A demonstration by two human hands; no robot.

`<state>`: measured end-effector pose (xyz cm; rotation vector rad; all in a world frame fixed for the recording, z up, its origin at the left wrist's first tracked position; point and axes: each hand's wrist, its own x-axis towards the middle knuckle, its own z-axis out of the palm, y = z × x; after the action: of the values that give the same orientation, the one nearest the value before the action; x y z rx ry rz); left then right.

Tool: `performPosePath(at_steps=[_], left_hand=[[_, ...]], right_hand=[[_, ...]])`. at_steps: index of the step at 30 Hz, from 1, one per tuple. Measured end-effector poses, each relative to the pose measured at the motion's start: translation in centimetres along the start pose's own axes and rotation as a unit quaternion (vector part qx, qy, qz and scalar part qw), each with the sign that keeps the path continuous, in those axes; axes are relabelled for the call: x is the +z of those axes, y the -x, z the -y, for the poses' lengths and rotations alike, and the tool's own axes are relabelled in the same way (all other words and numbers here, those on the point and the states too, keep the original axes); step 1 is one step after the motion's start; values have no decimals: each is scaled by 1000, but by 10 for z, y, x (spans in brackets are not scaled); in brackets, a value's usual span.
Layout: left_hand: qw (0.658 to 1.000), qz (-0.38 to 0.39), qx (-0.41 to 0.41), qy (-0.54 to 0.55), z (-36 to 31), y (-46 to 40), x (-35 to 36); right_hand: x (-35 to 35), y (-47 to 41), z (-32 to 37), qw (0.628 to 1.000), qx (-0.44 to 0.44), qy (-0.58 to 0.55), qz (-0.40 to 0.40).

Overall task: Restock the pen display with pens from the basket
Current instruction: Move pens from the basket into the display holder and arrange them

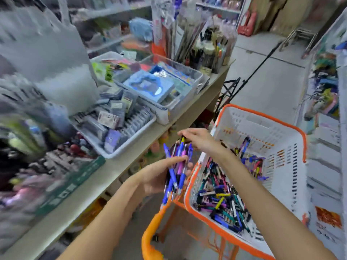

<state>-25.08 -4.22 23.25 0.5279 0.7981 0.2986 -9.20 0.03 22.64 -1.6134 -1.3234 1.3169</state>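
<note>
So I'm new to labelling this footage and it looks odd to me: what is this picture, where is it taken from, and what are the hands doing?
No machine here: a person wears a wide-angle camera on the head, looking down at their own bare hands in a shop aisle. The left hand grips a bunch of blue and purple click pens. The right hand pinches the bunch's top end. Beside them sits a white plastic basket with an orange rim, holding many loose mixed-colour pens. On the beige shelf counter to the left stand clear plastic trays of packaged stationery.

Bright, even light; blurred left edge
</note>
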Motion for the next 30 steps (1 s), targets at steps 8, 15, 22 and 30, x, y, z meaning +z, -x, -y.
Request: performPosePath(at_steps=[8, 15, 22, 30], left_hand=[[987, -102, 109, 53, -13, 84, -26], [927, -248, 263, 100, -20, 156, -50], [891, -299, 327, 97, -41, 209, -79], [873, -328, 361, -26, -93, 260, -138]], right_hand=[[66, -18, 80, 970, 18, 113, 213], [128, -4, 136, 935, -9, 113, 336], [180, -5, 177, 935, -89, 108, 325], [249, -26, 228, 958, -111, 55, 261]])
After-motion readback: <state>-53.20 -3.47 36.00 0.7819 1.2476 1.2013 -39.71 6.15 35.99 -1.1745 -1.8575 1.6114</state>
